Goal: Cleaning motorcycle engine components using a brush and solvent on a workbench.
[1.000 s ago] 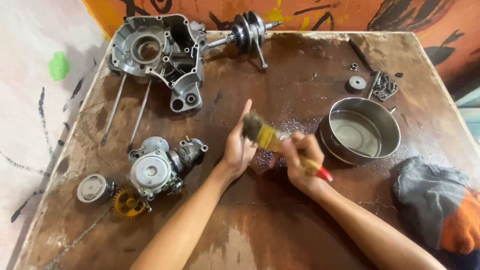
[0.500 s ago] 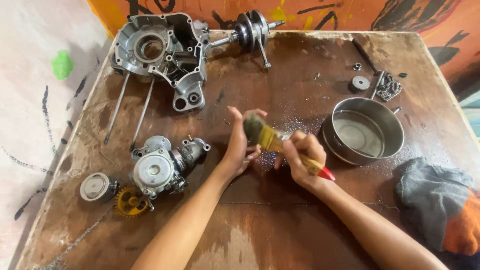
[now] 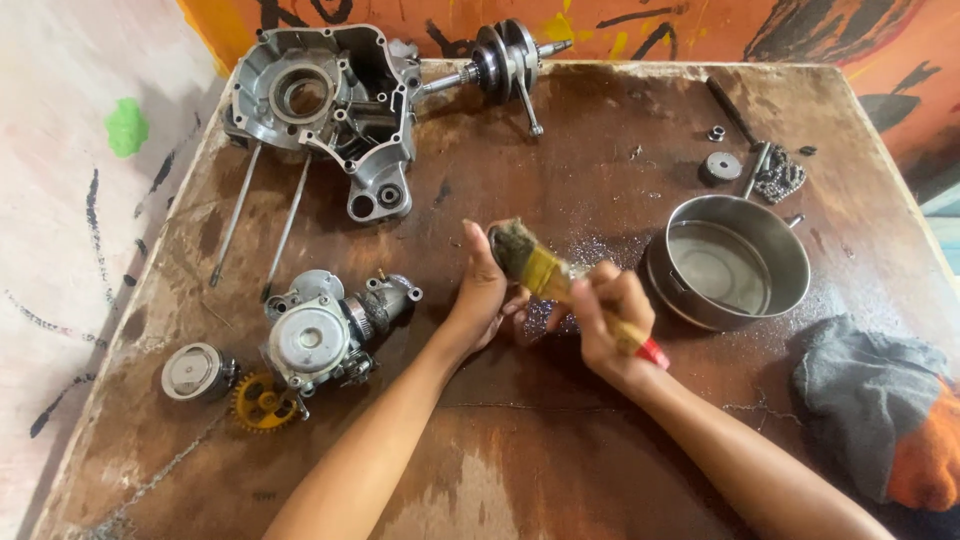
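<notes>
My right hand grips a paintbrush with a yellow ferrule, dirty bristles and a red handle end. The bristles press against a small part held in my left hand, whose fingers curl around it. The part itself is mostly hidden behind the brush and fingers. Both hands hover over the middle of a worn brown wooden table, just left of a round metal bowl.
A large engine case and a crankshaft lie at the back. A carburettor-like assembly, a round cap and a yellow gear sit at left. Two long rods, small parts and a grey-orange rag are around.
My left hand's fingers have gone from stretched out to curled around the small part. The brush head has stayed against it while both hands shifted slightly.
</notes>
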